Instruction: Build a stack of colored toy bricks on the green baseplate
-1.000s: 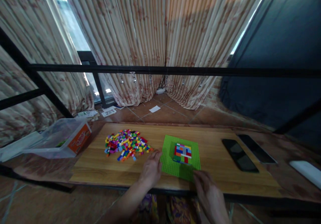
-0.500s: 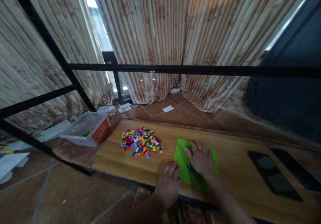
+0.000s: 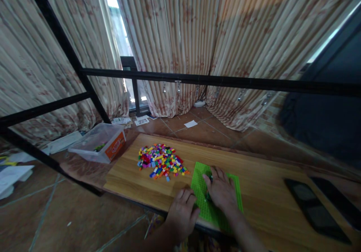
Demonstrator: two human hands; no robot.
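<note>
A bright green studded baseplate [image 3: 199,176] lies at the wooden board's near edge. My left hand [image 3: 182,208] is at its near left corner, fingers bent together and touching the plate's edge, thumb close beside them. Over the plate's middle lies my right hand [image 3: 221,188], palm down, fingers stretched forward and the thumb apart. Small dark pieces [image 3: 208,195] show beside the right thumb, partly covered by the hand; I cannot make out their exact shape. To the left spreads a pile of small coloured building bricks [image 3: 162,160].
A clear plastic box [image 3: 93,143] with an orange label stands left of the wooden board [image 3: 126,180]. Two dark flat devices [image 3: 316,210] lie at the right. A black metal rail [image 3: 197,79] crosses in front of the curtains [image 3: 180,30]. Papers [image 3: 141,121] lie on the floor.
The green baseplate has slid slightly left and toward me, and both hands have moved along with it. The view has shifted a little; the brick pile appears unchanged.
</note>
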